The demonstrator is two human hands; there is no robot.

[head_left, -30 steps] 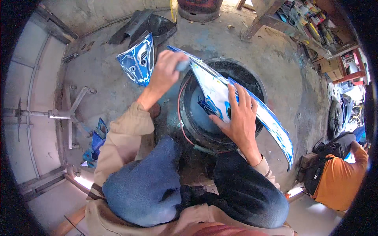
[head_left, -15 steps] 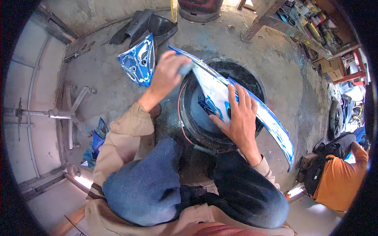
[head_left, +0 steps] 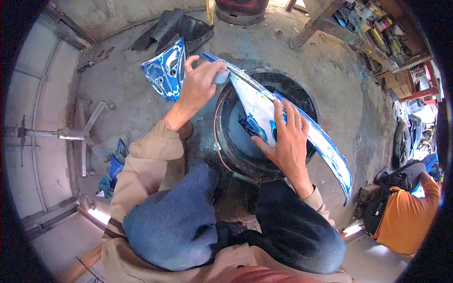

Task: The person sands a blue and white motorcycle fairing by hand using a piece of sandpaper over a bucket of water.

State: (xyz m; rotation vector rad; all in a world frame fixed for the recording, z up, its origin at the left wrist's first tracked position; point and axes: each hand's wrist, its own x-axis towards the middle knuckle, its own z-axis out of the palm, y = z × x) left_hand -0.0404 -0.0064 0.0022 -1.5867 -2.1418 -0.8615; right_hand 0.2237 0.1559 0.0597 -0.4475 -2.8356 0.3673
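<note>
A long, curved motorcycle fairing panel in white and blue lies slantwise across a round black tub holding cloudy water. My right hand rests on the panel's middle, its fingers stretched and spread over the surface. Near the panel's far left end, my left hand pinches a small grey piece that looks like folded sandpaper. That piece is at the panel's edge; whether it presses on it I cannot tell. Part of the panel's middle is hidden under my right hand.
On the floor beyond my left hand are another blue-and-white panel and black plastic parts. A metal stand is at left, near blue pieces. Shelving stands far right. A person in orange is at right.
My left hand has shifted slightly right, and its blur is gone, so the grey piece shows more clearly. My right hand and the panel have hardly moved.
</note>
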